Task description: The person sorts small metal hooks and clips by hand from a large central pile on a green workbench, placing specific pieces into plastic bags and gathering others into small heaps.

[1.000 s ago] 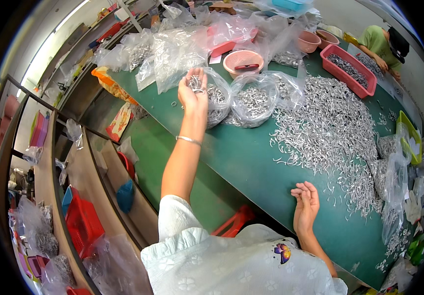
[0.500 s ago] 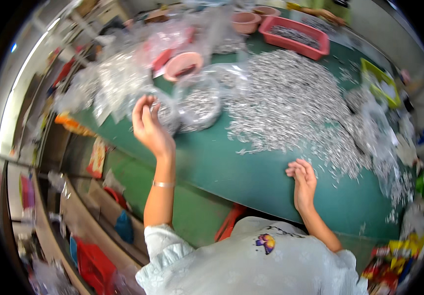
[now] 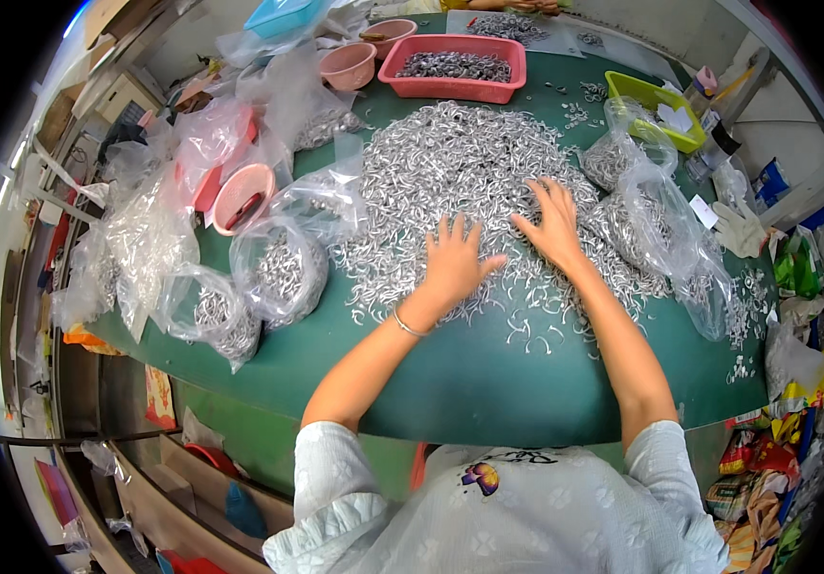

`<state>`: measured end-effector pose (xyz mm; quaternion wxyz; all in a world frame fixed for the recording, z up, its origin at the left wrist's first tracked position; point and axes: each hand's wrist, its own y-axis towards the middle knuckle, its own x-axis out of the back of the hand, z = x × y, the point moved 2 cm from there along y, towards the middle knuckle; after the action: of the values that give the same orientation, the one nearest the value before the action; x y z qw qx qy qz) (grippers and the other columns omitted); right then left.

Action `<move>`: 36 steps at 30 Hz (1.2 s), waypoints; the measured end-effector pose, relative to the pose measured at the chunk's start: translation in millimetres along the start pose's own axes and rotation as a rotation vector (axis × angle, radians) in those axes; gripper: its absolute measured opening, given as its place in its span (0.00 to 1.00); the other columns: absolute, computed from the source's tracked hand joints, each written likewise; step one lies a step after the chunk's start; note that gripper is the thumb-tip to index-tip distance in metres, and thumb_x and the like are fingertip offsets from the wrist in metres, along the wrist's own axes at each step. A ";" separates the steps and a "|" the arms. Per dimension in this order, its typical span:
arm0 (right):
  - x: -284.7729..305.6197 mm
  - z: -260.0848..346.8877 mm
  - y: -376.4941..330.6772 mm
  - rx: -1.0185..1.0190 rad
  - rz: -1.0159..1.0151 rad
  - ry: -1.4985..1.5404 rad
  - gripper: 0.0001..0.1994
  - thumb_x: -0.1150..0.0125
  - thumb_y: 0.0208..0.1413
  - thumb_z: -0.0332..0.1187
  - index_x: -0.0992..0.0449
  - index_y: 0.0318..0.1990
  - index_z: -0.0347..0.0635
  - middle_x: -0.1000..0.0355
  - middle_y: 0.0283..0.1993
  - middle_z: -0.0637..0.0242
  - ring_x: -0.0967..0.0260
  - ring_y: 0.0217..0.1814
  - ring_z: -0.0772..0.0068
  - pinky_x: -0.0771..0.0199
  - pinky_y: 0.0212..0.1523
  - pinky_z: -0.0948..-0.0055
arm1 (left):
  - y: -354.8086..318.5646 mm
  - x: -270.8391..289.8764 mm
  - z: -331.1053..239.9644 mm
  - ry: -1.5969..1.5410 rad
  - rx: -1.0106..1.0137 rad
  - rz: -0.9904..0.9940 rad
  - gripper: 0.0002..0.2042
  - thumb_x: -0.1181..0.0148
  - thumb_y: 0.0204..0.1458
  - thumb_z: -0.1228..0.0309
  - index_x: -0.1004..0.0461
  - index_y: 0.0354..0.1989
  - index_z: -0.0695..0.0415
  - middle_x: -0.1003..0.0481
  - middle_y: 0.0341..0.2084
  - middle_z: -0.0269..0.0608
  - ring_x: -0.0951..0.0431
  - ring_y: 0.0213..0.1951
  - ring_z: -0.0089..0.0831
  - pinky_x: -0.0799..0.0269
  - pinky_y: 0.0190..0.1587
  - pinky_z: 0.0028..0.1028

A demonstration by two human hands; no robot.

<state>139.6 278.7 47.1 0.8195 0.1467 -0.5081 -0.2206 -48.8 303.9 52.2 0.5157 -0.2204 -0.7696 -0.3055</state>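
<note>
A wide heap of small curved silvery metal pieces (image 3: 450,158) covers the middle of the green table (image 3: 412,383). Over the front left part of this heap is my left hand (image 3: 455,260), palm down, fingers spread. My right hand (image 3: 553,225) reaches farther into the pile, its fingers also apart. Neither hand grips anything; whether the fingertips touch the pieces I cannot tell. Left of the heap stand open clear plastic bags of the same kind of pieces, one larger bag (image 3: 283,273) and one smaller bag (image 3: 216,311) nearer the edge.
Behind the heap is a pink tray (image 3: 452,91) of metal pieces, with pink bowls (image 3: 348,67) beside it. A yellow-green basket (image 3: 656,110) stands at the back right. Filled clear bags (image 3: 646,225) flank the heap's right side. Another person's hands (image 3: 517,6) show at the far edge.
My left hand has moved right, from beside the bags to the heap. My right hand has gone forward from the table's front onto the pieces. The view has shifted too.
</note>
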 end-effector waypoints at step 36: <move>55.9 45.1 -64.9 0.334 0.610 0.285 0.22 0.31 0.37 0.36 0.28 0.43 0.43 0.35 0.52 0.63 0.42 0.57 0.58 0.44 0.56 0.61 | -46.0 55.0 14.6 -0.551 -0.260 0.374 0.26 0.36 0.41 0.72 0.34 0.52 0.55 0.36 0.51 0.47 0.35 0.51 0.47 0.39 0.53 0.37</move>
<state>107.0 193.6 79.7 0.8748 0.1494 -0.4383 0.1421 -109.0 282.4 88.0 0.3035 -0.4952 -0.7808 -0.2301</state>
